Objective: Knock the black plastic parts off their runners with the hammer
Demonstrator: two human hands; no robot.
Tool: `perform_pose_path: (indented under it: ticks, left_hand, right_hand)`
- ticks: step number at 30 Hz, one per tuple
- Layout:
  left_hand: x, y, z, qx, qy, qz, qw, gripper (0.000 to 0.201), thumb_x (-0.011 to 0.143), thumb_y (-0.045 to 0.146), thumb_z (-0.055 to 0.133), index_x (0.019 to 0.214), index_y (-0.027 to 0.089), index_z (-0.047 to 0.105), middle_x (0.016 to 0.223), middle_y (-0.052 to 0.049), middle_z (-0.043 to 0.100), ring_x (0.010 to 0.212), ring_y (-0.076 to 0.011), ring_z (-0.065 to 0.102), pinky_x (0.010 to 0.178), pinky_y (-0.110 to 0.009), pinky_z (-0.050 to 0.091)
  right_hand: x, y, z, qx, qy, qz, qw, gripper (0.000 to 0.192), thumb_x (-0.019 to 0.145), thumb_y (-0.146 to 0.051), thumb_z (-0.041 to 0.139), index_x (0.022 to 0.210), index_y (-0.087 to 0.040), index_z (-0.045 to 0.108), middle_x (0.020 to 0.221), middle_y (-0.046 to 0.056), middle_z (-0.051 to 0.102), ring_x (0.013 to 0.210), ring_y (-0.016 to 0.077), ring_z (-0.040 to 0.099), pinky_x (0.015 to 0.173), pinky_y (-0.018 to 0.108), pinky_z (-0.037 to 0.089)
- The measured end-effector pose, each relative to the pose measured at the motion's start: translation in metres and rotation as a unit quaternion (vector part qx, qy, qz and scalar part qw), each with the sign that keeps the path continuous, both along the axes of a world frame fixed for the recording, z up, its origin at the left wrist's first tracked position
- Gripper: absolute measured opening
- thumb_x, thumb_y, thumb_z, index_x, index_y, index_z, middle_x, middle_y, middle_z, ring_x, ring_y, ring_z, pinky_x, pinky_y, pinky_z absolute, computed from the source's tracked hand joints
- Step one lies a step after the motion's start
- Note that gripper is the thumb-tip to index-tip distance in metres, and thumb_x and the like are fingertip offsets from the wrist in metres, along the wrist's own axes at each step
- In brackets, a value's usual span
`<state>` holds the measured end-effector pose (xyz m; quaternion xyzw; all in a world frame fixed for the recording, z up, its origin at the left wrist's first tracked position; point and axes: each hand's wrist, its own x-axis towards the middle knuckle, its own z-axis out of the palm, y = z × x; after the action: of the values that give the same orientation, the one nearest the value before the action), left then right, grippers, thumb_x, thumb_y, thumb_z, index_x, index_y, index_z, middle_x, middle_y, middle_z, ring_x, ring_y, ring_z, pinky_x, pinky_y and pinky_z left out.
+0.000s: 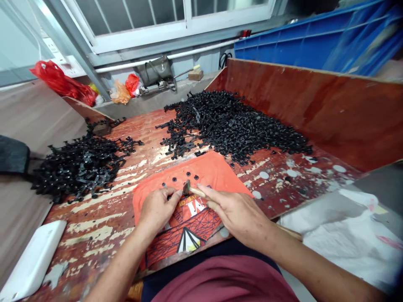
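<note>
My right hand (pixel 241 212) is wrapped round the light wooden handle of a small hammer (pixel 197 191). The hammer's dark head lies close to the fingertips of my left hand (pixel 160 205). My left thumb and forefinger are pinched together just above an orange printed cloth (pixel 210 167); what is between them is hidden or too small to tell. Several small black round-headed parts (pixel 174 179) lie loose on the cloth, just beyond my fingers.
A large heap of black parts (pixel 233 126) lies at the back, another (pixel 82 167) on the left. The worn red table (pixel 94 228) has a raised board (pixel 315 100) on the right. A white plastic case (pixel 34 258) lies front left. A blue crate (pixel 308 42) stands behind the board.
</note>
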<state>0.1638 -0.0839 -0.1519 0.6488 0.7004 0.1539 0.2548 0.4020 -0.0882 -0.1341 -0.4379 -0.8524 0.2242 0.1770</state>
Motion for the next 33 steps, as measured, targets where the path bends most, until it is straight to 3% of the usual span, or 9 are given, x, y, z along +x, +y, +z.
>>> perform_pose_path:
  ticks: [7,12,15,20,25,30,33]
  left_hand:
    - [-0.001,0.001,-0.003,0.014,0.012,-0.001,1.000,0.044,0.091,0.050,0.041,0.063,0.021,0.058,0.051,0.002,0.046,0.053,-0.0150,0.047,0.053,-0.026,0.025]
    - [-0.001,-0.001,-0.002,0.015,0.016,-0.001,1.000,0.043,0.091,0.049,0.042,0.061,0.021,0.055,0.052,0.002,0.048,0.054,-0.0150,0.049,0.053,-0.027,0.025]
    - [0.001,-0.002,0.003,0.012,0.023,0.001,1.000,0.043,0.091,0.049,0.043,0.061,0.021,0.054,0.052,0.002,0.049,0.054,-0.0152,0.050,0.053,-0.027,0.024]
    - [0.003,-0.003,0.005,0.001,0.018,0.000,1.000,0.042,0.092,0.049,0.041,0.068,0.021,0.062,0.054,0.001,0.052,0.057,-0.0164,0.052,0.054,-0.026,0.025]
    - [0.002,-0.002,0.003,0.009,0.039,-0.005,0.999,0.043,0.093,0.048,0.041,0.066,0.021,0.059,0.057,0.001,0.055,0.058,-0.0162,0.053,0.055,-0.026,0.025]
    - [0.005,-0.003,0.008,-0.010,0.066,-0.013,0.998,0.038,0.094,0.043,0.041,0.074,0.022,0.065,0.063,-0.001,0.062,0.062,-0.0170,0.056,0.056,-0.025,0.025]
    - [0.006,-0.004,0.009,-0.006,0.081,-0.015,0.997,0.039,0.095,0.043,0.040,0.073,0.021,0.065,0.067,-0.002,0.065,0.065,-0.0173,0.058,0.058,-0.025,0.026]
  right_hand:
    - [0.005,0.001,0.016,-0.003,0.072,-0.005,0.997,0.053,0.102,-0.019,0.042,0.151,-0.037,0.035,0.133,0.000,0.064,0.110,0.0195,0.066,0.100,0.036,0.050]
    - [0.006,-0.001,0.023,0.008,0.077,-0.003,0.997,0.050,0.103,-0.019,0.040,0.150,-0.036,0.039,0.135,-0.002,0.062,0.111,0.0190,0.066,0.103,0.035,0.049]
    - [0.004,-0.004,0.018,0.027,0.067,-0.011,0.997,0.050,0.103,-0.022,0.039,0.152,-0.032,0.037,0.127,0.003,0.067,0.107,0.0204,0.067,0.098,0.034,0.051]
    - [-0.002,-0.003,0.004,0.022,-0.052,-0.007,0.998,0.052,0.100,-0.022,0.046,0.150,-0.036,0.039,0.101,0.002,0.076,0.087,0.0234,0.073,0.074,0.033,0.057]
    - [0.000,-0.002,0.008,0.035,0.038,-0.016,0.999,0.052,0.103,-0.022,0.039,0.154,-0.033,0.032,0.122,0.004,0.070,0.104,0.0209,0.068,0.086,0.031,0.053]
    - [-0.001,0.000,0.008,0.026,-0.045,-0.006,0.999,0.048,0.102,-0.026,0.043,0.150,-0.032,0.041,0.095,0.002,0.077,0.081,0.0221,0.073,0.067,0.029,0.055]
    - [-0.002,0.001,0.009,0.017,0.010,0.001,1.000,0.053,0.102,-0.022,0.042,0.152,-0.036,0.033,0.118,0.001,0.072,0.097,0.0200,0.071,0.079,0.029,0.055]
